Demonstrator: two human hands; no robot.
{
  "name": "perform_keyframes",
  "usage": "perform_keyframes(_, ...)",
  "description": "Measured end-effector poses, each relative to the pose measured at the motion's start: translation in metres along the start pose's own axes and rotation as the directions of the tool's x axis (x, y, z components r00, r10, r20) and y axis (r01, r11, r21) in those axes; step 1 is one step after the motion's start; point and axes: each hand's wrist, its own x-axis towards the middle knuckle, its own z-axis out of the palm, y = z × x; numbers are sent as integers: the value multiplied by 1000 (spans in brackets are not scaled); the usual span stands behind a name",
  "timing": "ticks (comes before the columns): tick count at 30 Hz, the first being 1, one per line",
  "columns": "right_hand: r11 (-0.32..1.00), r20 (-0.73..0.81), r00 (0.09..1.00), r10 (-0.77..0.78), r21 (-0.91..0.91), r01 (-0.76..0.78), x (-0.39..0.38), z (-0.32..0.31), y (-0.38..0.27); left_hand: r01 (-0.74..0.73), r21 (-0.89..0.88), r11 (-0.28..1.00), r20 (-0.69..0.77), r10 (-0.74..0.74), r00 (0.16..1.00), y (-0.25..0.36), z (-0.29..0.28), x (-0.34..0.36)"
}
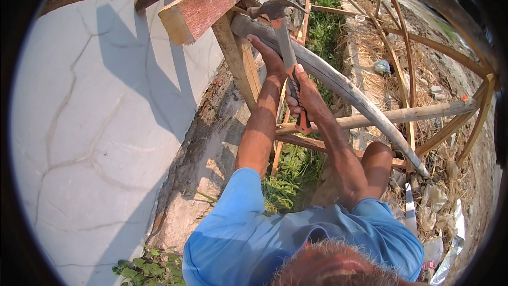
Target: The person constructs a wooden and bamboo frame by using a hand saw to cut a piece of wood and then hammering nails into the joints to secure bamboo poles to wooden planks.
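Head view, right hand [306, 98] clenched around claw hammer [288, 53], left hand [270, 55] gripping curved pole [338, 82], timber beam [211, 2] at eleven o'clock

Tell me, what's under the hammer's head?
The claw hammer head sits over the end of a pale curved pole, which the left hand steadies. The right hand grips the handle. Any nail is hidden.

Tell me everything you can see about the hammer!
The hammer is a claw hammer with a dark metal head, curved claw and grey shaft that ends in an orange and black grip. It is raised, head up near the reddish wooden beam, handle slanting down. The right hand wraps around the grip. The left hand rests on the pale curved pole right behind the shaft.
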Motion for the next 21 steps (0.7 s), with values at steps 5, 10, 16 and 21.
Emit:
perform_keyframes(5, 858, -209, 868, -451, 167, 486, -24, 25, -16, -79, -57, 995, -124, 72, 990, 8, 8, -7)
perform_keyframes(10, 987, -143, 977, -160, -19, 159, 4, 3, 6, -58, -9, 998, -61, 58, 996, 2, 8, 3)
perform_keyframes(16, 815, -253, 885, -390, 352, 460, -21, -6, -7, -60, -124, 990, -133, 43, 990, 0, 12, 3)
perform_keyframes(21, 995, -54, 997, -45, -86, 41, 15, -5, 5, -108, -20, 994, -25, 108, 994, 9, -9, 1)
